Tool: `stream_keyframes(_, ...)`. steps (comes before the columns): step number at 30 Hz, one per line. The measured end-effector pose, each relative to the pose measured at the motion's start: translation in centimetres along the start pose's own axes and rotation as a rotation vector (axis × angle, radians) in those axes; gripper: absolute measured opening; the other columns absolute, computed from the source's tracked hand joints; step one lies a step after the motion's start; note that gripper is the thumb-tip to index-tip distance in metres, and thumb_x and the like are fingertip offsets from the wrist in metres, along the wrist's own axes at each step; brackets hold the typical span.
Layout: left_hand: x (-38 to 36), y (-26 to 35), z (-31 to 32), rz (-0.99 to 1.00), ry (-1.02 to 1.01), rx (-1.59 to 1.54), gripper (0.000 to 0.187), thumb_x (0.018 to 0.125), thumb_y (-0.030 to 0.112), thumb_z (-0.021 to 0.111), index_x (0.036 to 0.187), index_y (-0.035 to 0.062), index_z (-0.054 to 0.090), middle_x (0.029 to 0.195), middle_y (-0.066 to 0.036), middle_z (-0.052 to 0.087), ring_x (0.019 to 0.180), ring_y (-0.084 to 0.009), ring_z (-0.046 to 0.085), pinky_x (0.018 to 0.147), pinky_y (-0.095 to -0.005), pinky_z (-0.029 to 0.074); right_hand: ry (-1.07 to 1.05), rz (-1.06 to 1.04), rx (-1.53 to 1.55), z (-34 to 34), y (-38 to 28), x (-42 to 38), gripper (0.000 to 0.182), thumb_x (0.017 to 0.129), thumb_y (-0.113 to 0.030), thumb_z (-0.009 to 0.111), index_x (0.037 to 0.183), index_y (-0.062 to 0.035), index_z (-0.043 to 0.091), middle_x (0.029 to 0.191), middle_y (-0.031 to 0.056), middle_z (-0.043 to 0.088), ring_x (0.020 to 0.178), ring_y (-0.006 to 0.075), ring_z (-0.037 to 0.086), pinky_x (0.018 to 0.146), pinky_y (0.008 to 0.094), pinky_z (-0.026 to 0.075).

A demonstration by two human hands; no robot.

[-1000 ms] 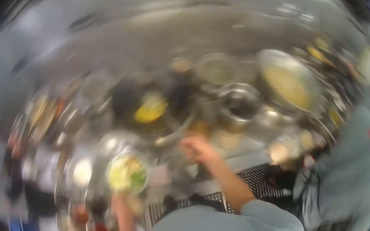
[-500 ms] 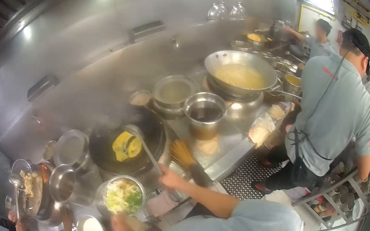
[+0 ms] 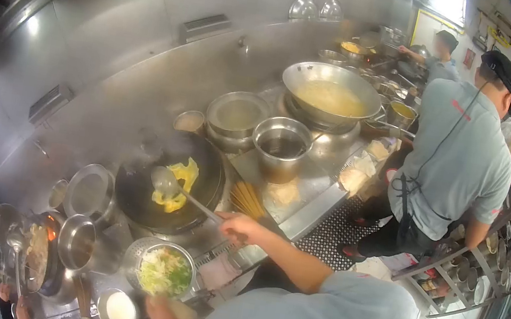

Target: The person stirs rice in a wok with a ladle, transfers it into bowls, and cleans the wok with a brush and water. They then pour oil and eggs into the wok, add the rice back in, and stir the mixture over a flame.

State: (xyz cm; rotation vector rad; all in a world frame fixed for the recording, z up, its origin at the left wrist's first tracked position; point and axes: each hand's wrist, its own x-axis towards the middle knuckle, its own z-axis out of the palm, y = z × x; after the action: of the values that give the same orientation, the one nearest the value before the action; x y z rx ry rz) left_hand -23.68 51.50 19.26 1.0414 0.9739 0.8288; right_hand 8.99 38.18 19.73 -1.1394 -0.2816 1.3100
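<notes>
My right hand [image 3: 242,229] is wrapped around the handle of a metal ladle [image 3: 165,180]. The ladle's bowl rests against a ragged yellow piece of egg [image 3: 176,179] inside a dark, steaming wok [image 3: 131,197]. Low in the view, my blurred left hand [image 3: 161,312] is just below a perforated metal colander [image 3: 192,265]. Shredded pale and green vegetables [image 3: 163,271] fill the colander. A beige cloth-like thing [image 3: 182,311] lies beside my left hand, whose fingers are smeared by motion.
A steel pot of dark liquid [image 3: 280,147] and a large wok of yellowish liquid [image 3: 327,101] stand right of my wok. Bottom left, a co-worker's hands [image 3: 13,298] hold utensils over a flaming pan [image 3: 37,259]. Another person [image 3: 458,150] stands at the right by a shelf rack [image 3: 469,277].
The ladle's bowl has moved down and left, onto the egg. The egg piece has changed shape and spread longer. The whole view has shifted slightly.
</notes>
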Motion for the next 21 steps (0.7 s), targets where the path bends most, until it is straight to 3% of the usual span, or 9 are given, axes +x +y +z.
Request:
stream_keyframes(3,0.9,0.2,0.5,-0.003,0.042,0.022,0.042,0.078,0.005,0.060,0.119,-0.0014,0.053,0.100,-0.012,0.059,0.082,-0.0208,0.058,0.068,-0.0336,0.049,0.394,-0.392,-0.836,1.7,5.5,1.5,0.081,0.075,-0.007,0.057,0.149,-0.0087,0.025,0.071,0.0072,0.058,0.048,0.0128,0.053,0.045,0.0297,0.043)
stream_keyframes(4,1.7,-0.4,0.1,0.014,0.045,0.013,0.043,0.078,0.005,0.060,0.120,-0.0010,0.052,0.101,-0.012,0.059,0.082,-0.0211,0.058,0.069,-0.0336,0.049,0.458,-0.725,-0.900,0.8,8.5,2.6,0.080,0.072,-0.006,0.060,0.146,-0.0039,0.028,0.069,0.0053,0.057,0.048,0.0117,0.052,0.043,0.0284,0.042)
stream_keyframes(7,3.6,-2.2,-0.2,0.030,0.041,0.026,0.041,0.077,0.007,0.059,0.118,-0.0002,0.052,0.100,-0.012,0.058,0.083,-0.0218,0.058,0.070,-0.0343,0.049,0.128,-0.021,-0.023,3.4,-0.6,-4.9,0.077,0.073,-0.005,0.059,0.145,-0.0040,0.031,0.067,0.0042,0.055,0.047,0.0119,0.053,0.042,0.0267,0.041)
stream_keyframes(8,3.3,-1.6,0.3,0.014,0.048,0.072,0.037,0.077,0.008,0.057,0.113,-0.0003,0.053,0.098,-0.011,0.057,0.082,-0.0221,0.057,0.071,-0.0347,0.049,-0.019,0.022,0.188,0.4,-0.4,-2.4,0.077,0.073,-0.005,0.059,0.145,-0.0044,0.031,0.064,0.0036,0.054,0.047,0.0116,0.051,0.041,0.0255,0.040)
stream_keyframes(9,2.7,-1.2,0.7,-0.004,0.060,0.121,0.033,0.077,0.009,0.056,0.108,-0.0003,0.054,0.096,-0.011,0.056,0.082,-0.0224,0.057,0.071,-0.0352,0.049,-0.043,-0.095,0.198,0.0,-0.9,-1.6,0.078,0.074,-0.005,0.059,0.146,-0.0045,0.030,0.061,0.0028,0.053,0.046,0.0109,0.051,0.041,0.0259,0.040)
stream_keyframes(11,1.4,0.5,2.4,-0.030,0.027,-0.001,0.032,0.078,0.008,0.056,0.108,-0.0001,0.053,0.096,-0.010,0.056,0.082,-0.0222,0.057,0.071,-0.0356,0.049,0.140,-0.149,-0.202,1.7,-0.5,-0.4,0.081,0.073,-0.006,0.060,0.147,-0.0048,0.028,0.061,0.0028,0.054,0.045,0.0109,0.050,0.041,0.0267,0.040)
stream_keyframes(14,2.0,1.2,2.8,0.038,0.039,-0.072,0.033,0.079,0.008,0.056,0.110,-0.0001,0.052,0.096,-0.010,0.055,0.083,-0.0220,0.057,0.071,-0.0355,0.049,0.549,-0.647,-0.973,2.8,7.6,2.3,0.080,0.073,-0.012,0.063,0.146,-0.0065,0.031,0.066,0.0025,0.054,0.049,0.0106,0.049,0.046,0.0268,0.041)
stream_keyframes(18,3.2,0.3,2.1,0.019,0.075,-0.067,0.037,0.080,0.008,0.058,0.115,-0.0009,0.051,0.099,-0.011,0.056,0.084,-0.0224,0.058,0.069,-0.0345,0.050,-0.041,0.073,0.150,1.5,-2.0,-1.2,0.087,0.075,-0.006,0.057,0.151,-0.0060,0.013,0.061,0.0028,0.054,0.044,0.0102,0.047,0.038,0.0273,0.037)
stream_keyframes(21,3.0,1.0,2.2,-0.002,0.075,0.003,0.040,0.081,0.008,0.057,0.120,-0.0010,0.050,0.104,-0.013,0.057,0.086,-0.0231,0.059,0.069,-0.0334,0.051,0.159,-0.136,-0.367,1.7,-1.0,0.6,0.069,0.080,-0.016,0.058,0.144,-0.0064,0.035,0.070,0.0055,0.058,0.053,0.0140,0.053,0.050,0.0271,0.043)
